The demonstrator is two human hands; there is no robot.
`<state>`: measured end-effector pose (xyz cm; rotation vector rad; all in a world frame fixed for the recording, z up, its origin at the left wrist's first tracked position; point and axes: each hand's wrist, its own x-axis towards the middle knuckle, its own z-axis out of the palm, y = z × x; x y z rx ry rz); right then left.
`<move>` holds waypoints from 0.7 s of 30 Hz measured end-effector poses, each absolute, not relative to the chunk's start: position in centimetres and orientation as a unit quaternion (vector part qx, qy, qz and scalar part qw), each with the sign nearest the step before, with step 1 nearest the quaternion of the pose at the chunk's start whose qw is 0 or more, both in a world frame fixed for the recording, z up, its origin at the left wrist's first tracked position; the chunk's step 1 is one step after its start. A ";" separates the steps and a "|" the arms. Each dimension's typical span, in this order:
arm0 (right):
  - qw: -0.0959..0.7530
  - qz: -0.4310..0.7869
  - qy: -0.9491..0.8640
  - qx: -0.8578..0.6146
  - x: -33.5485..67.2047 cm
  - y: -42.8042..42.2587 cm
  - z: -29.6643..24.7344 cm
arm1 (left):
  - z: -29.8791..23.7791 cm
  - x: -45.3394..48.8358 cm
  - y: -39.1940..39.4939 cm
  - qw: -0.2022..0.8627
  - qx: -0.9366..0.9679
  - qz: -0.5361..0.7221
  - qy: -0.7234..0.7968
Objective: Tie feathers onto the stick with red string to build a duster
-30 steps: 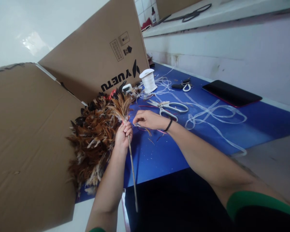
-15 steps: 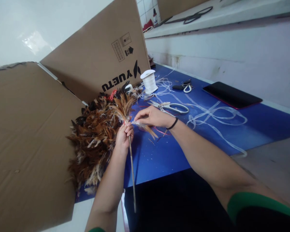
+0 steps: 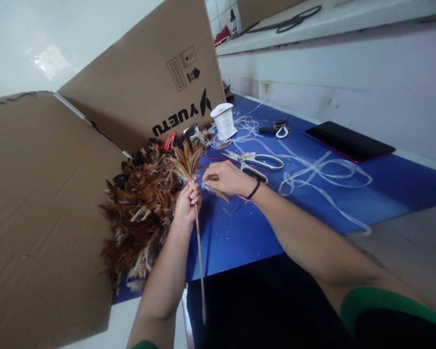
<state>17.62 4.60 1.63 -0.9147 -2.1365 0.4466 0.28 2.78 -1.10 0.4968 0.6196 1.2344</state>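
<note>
My left hand (image 3: 188, 199) is closed around a thin stick (image 3: 200, 261), just below a tuft of brown feathers (image 3: 187, 160) bound at its top. The stick slants down past the table's front edge. Close beside it on the right, my right hand (image 3: 227, 178) pinches a small bunch of loose brown feathers (image 3: 218, 194), partly hidden under the fingers. A dark band circles that wrist. Behind the right hand lie open scissors (image 3: 259, 162). A large heap of brown feathers (image 3: 141, 213) spreads left of the stick.
A white spool (image 3: 224, 121) stands at the back with pale ribbon (image 3: 318, 169) trailing rightward. Dark-handled snips (image 3: 276, 129) and a black tablet-like slab (image 3: 350, 140) lie on the blue table (image 3: 240, 242). Cardboard panels (image 3: 138, 72) wall off the left and back.
My right hand has shifted slightly, turning so that less of its feather bunch shows. My left hand keeps its hold on the stick, nearly unmoved.
</note>
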 end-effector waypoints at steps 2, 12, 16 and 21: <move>0.384 0.171 -0.834 -0.356 17.5 4.4 1.7 | -1.4 0.3 2.9 0.736 0.233 0.564 0.293; 0.376 0.147 -0.849 -0.340 17.1 4.5 1.3 | -2.0 0.7 3.1 0.707 0.252 0.570 0.336; 0.371 0.126 -0.853 -0.344 16.9 4.5 0.9 | -2.0 0.9 2.9 0.709 0.268 0.566 0.323; 0.356 0.096 -0.857 -0.361 16.8 4.5 0.7 | -2.0 0.9 2.9 0.699 0.279 0.578 0.315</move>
